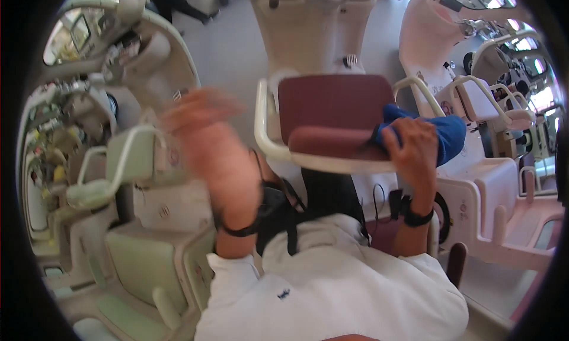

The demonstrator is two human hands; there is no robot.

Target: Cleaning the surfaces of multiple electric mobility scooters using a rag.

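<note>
In front of me is a seat with a maroon backrest point(329, 101), a maroon padded cushion point(326, 142) and a cream frame point(264, 118). My right hand point(415, 146) is closed over a bunched blue cloth point(451, 133) at the cushion's right end. Part of the cloth is tucked behind my fingers, and they hide that corner of the seat. Raised to the left of the seat, my left hand point(204, 112) is smeared by motion. Its fingers cannot be made out, and nothing shows clearly in it.
Cart-like vehicles stand close on both sides: one with a green seat point(131, 160) at the left, a pale pink one point(474, 193) at the right. A cream front panel point(311, 29) rises ahead. A person's dark-clothed legs point(178, 3) show at the far left.
</note>
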